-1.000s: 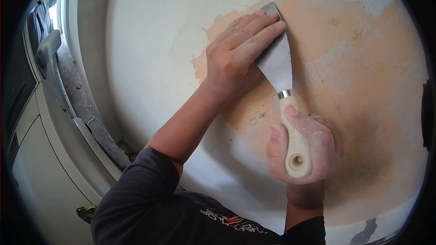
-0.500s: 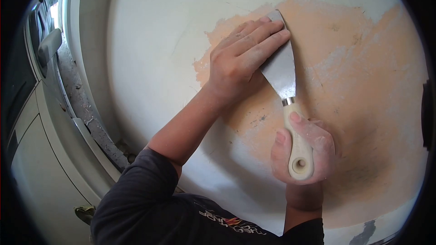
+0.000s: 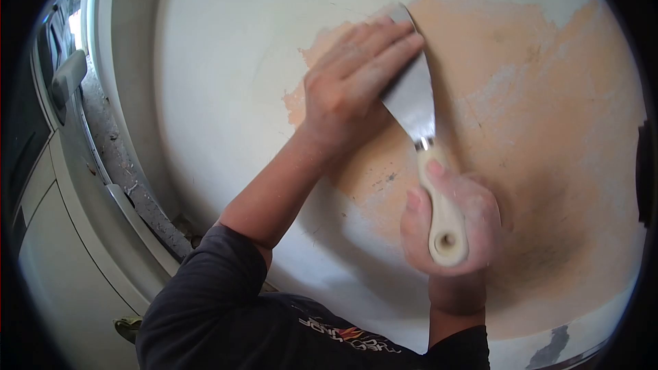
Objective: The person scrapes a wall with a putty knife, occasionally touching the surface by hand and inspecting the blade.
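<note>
A putty knife (image 3: 415, 99) with a wide metal blade and a cream handle lies tilted against a pale panel (image 3: 219, 68). My right hand (image 3: 480, 219) is wrapped around its handle, thumb on top, near the hanging hole. The fingers of my left hand (image 3: 356, 75) lie flat across the upper blade, close to its working edge; the thumb is hidden. Beneath and around the blade spreads a large peach-coloured filler patch (image 3: 521, 109), with ragged edges and paler streaks. Fine dust shows on both hands.
At the left stands a light-coloured vehicle (image 3: 62, 247) with a door mirror (image 3: 70, 75). A narrow strip of littered floor (image 3: 130, 157) runs between it and the panel. A dark fitting (image 3: 644, 171) sits at the far right edge.
The putty knife and both hands have shifted slightly left and up in the view. The left hand is blurred by motion. Both hands keep their places on the knife.
</note>
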`<state>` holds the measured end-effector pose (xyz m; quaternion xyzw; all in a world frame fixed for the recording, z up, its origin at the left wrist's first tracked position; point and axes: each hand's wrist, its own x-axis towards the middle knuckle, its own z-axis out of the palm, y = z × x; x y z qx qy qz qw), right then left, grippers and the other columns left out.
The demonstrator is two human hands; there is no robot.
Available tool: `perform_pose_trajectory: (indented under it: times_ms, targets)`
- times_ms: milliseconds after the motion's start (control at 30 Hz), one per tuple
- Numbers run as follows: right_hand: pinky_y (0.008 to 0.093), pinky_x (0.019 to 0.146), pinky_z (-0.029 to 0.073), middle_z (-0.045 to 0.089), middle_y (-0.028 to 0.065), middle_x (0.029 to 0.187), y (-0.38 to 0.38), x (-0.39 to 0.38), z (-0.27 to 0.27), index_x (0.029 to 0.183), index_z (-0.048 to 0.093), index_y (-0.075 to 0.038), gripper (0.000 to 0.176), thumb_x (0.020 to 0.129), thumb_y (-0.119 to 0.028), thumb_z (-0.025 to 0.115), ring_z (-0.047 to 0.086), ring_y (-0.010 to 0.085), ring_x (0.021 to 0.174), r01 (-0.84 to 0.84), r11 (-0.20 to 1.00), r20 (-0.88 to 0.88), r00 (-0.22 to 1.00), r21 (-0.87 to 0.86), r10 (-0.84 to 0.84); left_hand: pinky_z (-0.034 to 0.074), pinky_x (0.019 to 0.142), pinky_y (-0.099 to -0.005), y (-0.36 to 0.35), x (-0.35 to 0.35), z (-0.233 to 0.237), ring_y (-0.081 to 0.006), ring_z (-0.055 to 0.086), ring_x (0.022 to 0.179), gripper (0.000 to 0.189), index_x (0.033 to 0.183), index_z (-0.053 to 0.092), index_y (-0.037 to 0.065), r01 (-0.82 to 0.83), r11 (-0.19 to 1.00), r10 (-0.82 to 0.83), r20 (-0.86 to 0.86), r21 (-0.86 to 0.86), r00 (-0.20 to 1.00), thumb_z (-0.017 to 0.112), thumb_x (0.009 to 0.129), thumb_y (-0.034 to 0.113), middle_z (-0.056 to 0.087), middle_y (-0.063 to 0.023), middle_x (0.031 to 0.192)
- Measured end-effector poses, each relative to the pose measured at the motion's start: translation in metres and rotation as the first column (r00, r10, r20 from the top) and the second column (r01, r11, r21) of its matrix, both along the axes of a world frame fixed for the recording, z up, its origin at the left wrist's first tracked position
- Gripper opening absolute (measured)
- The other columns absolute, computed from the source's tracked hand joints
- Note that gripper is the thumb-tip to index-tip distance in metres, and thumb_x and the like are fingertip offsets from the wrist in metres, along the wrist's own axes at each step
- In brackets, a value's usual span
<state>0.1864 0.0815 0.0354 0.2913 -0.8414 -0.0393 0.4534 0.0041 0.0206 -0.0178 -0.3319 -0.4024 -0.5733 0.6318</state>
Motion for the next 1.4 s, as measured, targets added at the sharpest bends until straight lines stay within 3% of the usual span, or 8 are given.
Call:
perform_pose_trajectory:
  times_ms: [600, 700, 867, 967, 1067, 1200, 1367, 1400]
  targets:
    - [0.0322, 0.055, 0.054, 0.068, 0.0107, 0.084, 0.008, -0.009, -0.005, 0.106, 0.066, 0.002, 0.033, 0.076, -0.001, 0.08, 0.066, 0.0222, 0.061, -0.031, 0.999, -0.05, 0.998, 0.035, 0.033, 0.053, 0.102, -0.0413, 0.001, -0.006, -0.002, -0.033, 0.068, 0.117, 0.043, 0.118, 0.074, 0.006, -0.018, 0.998, 0.019, 0.024, -0.057, 1.0, 0.077, 0.075, 0.0, 0.072, -0.0156, 0.121]
    - [0.0325, 0.052, 0.052, 0.065, 0.0095, 0.078, 0.009, -0.015, -0.015, 0.108, 0.067, 0.003, 0.036, 0.076, -0.003, 0.082, 0.063, 0.0214, 0.057, -0.082, 0.994, -0.109, 0.99, 0.078, 0.09, 0.056, 0.096, -0.0408, -0.005, -0.009, -0.003, -0.0318, 0.071, 0.109, 0.04, 0.112, 0.075, 0.008, -0.04, 0.998, 0.041, 0.022, -0.049, 0.999, 0.075, 0.072, 0.001, 0.074, -0.0126, 0.116]
    - [0.0321, 0.044, 0.04, 0.053, 0.0021, 0.065, 0.002, 0.012, -0.061, 0.114, 0.069, -0.004, 0.044, 0.078, -0.026, 0.086, 0.051, 0.0172, 0.049, -0.201, 0.978, 0.136, 0.969, -0.049, 0.205, 0.057, 0.094, -0.0418, -0.048, 0.005, -0.047, -0.0304, 0.072, 0.107, 0.035, 0.108, 0.076, 0.008, -0.122, 0.955, 0.132, 0.016, -0.271, 0.991, 0.076, 0.074, 0.003, 0.075, -0.0116, 0.113]
    - [0.032, 0.044, 0.039, 0.048, -0.0002, 0.066, 0.002, 0.039, -0.114, 0.114, 0.069, -0.011, 0.043, 0.078, -0.028, 0.085, 0.049, 0.0162, 0.049, -0.182, 0.971, 0.234, 0.948, -0.156, 0.216, 0.056, 0.095, -0.0416, -0.064, 0.037, -0.093, -0.0274, 0.073, 0.105, 0.026, 0.104, 0.077, 0.008, -0.132, 0.927, 0.153, 0.032, -0.352, 0.988, 0.074, 0.079, 0.005, 0.076, -0.01, 0.111]
    - [0.0327, 0.052, 0.048, 0.063, 0.0085, 0.078, 0.01, 0.061, -0.174, 0.109, 0.066, -0.005, 0.035, 0.078, -0.01, 0.082, 0.06, 0.0223, 0.058, -0.088, 0.86, 0.279, 0.925, -0.502, 0.258, 0.057, 0.093, -0.0403, -0.082, 0.055, -0.129, -0.0247, 0.073, 0.106, 0.02, 0.098, 0.077, 0.01, -0.122, 0.851, 0.164, 0.038, -0.511, 0.986, 0.073, 0.079, 0.006, 0.077, -0.0064, 0.109]
    - [0.0375, 0.064, 0.055, 0.068, 0.0183, 0.088, 0.025, 0.087, -0.211, 0.113, 0.062, 0.002, 0.037, 0.08, -0.006, 0.077, 0.067, 0.0301, 0.07, 0.041, 0.721, 0.279, 0.936, -0.692, 0.215, 0.058, 0.088, -0.0369, -0.082, 0.075, -0.145, -0.0212, 0.073, 0.104, 0.011, 0.092, 0.074, 0.012, -0.069, 0.765, 0.077, -0.016, -0.641, 0.997, 0.071, 0.081, 0.012, 0.076, -0.0039, 0.105]
    - [0.0375, 0.076, 0.057, 0.07, 0.0227, 0.1, 0.028, 0.111, -0.206, 0.124, 0.06, 0.007, 0.047, 0.082, -0.01, 0.075, 0.071, 0.0351, 0.082, 0.224, 0.761, 0.366, 0.93, -0.609, 0.019, 0.057, 0.09, -0.0406, -0.084, 0.076, -0.13, -0.0228, 0.072, 0.109, 0.02, 0.099, 0.075, 0.013, -0.038, 0.656, -0.01, -0.06, -0.754, 0.998, 0.074, 0.079, 0.014, 0.076, -0.0032, 0.112]
    - [0.0379, 0.077, 0.057, 0.07, 0.0233, 0.1, 0.029, 0.119, -0.211, 0.124, 0.06, 0.008, 0.046, 0.083, -0.009, 0.074, 0.071, 0.0353, 0.083, 0.25, 0.733, 0.342, 0.939, -0.632, -0.026, 0.054, 0.096, -0.0431, -0.088, 0.073, -0.115, -0.0242, 0.067, 0.117, 0.026, 0.106, 0.074, 0.016, -0.133, 0.596, 0.068, -0.115, -0.792, 0.991, 0.075, 0.08, 0.02, 0.072, -0.003, 0.122]
